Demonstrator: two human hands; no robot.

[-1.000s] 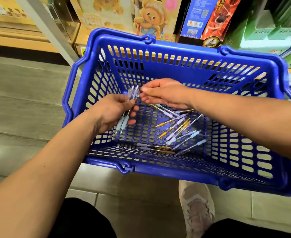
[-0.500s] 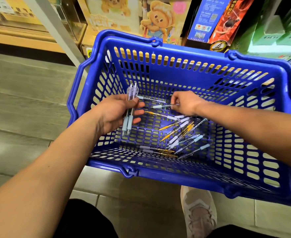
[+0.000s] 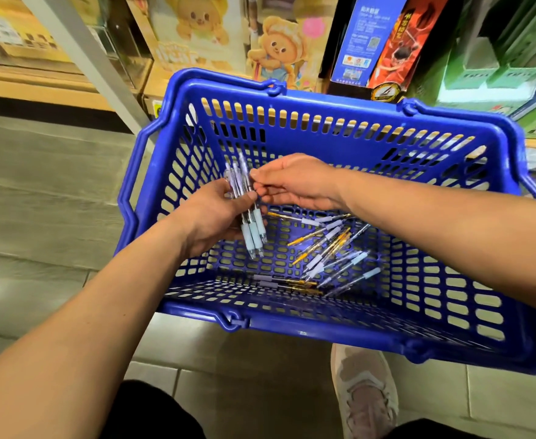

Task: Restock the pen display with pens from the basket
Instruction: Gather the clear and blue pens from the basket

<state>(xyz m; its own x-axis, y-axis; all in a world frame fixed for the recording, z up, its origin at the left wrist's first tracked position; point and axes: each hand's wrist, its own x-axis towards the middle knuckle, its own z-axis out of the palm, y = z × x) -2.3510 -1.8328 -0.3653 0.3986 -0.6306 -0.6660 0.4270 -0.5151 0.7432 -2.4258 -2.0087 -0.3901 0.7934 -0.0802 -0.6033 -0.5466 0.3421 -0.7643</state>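
- Where the right hand (image 3: pixel 298 185) reached down among the loose pens (image 3: pixel 326 245) half a second ago, it now pinches the upper end of the bundle (image 3: pixel 254 229), apparently adding one pen.
- Left hand (image 3: pixel 209 217) grips the bundle mid-length, above the basket (image 3: pixel 323 122) floor.
- Judgement: collection continues; the display is not in view.
- Basket contents: loose pens, scattered across the floor.

Here's the grey floor (image 3: pixel 38 217) carrying my blue basket (image 3: pixel 323 331); just beside the basket's near rim stands my pale shoe (image 3: pixel 368 394).
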